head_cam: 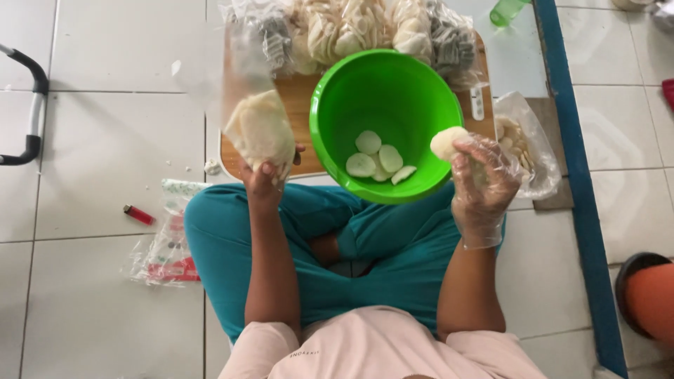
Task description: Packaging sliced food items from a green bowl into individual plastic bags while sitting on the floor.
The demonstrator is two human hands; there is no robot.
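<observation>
My left hand (265, 175) pinches the bottom of a thin clear bag (258, 126), part-filled with pale crackers, and holds it up beside the green bowl (330, 119). The film looks slippery and limp, so I judge it needs gripping at the filled bottom. My gloved right hand (483, 181) closes its fingertips on a small stack of crackers (448, 142) over the bowl's rim. They seem light, stiff and brittle; I hold them by the edges, gently. A few more lie in the bowl.

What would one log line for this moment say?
left hand: holds clear bag of crackers | right hand: gloved, holds pale crackers over green bowl | bowl: few crackers inside
</observation>
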